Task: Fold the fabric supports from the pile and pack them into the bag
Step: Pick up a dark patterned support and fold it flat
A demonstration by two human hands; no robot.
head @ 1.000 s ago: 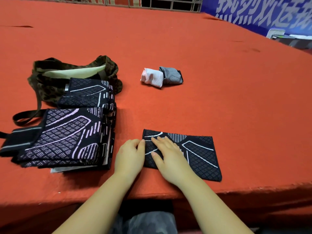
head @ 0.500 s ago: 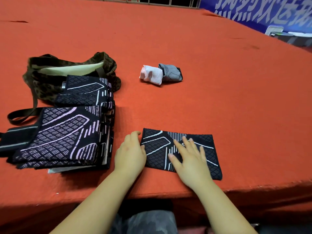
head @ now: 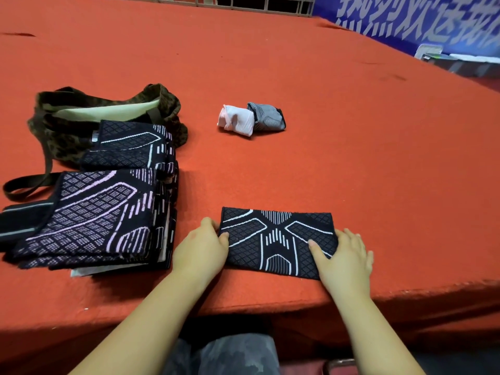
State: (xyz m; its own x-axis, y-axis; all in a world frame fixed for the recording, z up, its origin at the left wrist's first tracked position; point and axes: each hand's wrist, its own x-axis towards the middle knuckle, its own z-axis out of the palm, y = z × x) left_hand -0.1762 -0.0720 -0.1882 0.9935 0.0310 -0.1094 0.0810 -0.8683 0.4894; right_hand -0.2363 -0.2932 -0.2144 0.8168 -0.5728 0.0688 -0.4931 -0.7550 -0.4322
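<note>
Red felt covers the wide table (head: pixel 324 109) seen from the head camera, and a blue banner with white characters (head: pixel 405 20) is hung along the far right edge.

Near the front edge of the table a single black fabric support (head: pixel 276 239) is laid flat. It is knitted, roughly rectangular, and patterned with fine diamond mesh, white outlined panels and short white bars that meet in an X at its middle. Its left end is held by the left hand (head: pixel 201 249): the thumb is laid on top of the cloth and the fingers are curled at the edge, so the end appears pinched. Its right end is covered by the right hand (head: pixel 345 257), whose fingers are spread nearly straight and pressed flat on the cloth, with the thumb lying on the pattern.

To the left, well apart from that piece, a pile of similar black supports (head: pixel 92 215) with lilac-white lines is stacked. Behind it a second, smaller stack (head: pixel 130 147) is leaned against a camouflage-patterned bag (head: pixel 54 136), whose pale lining is shown at its open mouth and whose strap is trailed toward the left edge.

Farther back, mid-table, a pink rolled support (head: pixel 235 120) and a grey rolled support (head: pixel 266 119) are placed touching each other.
</note>
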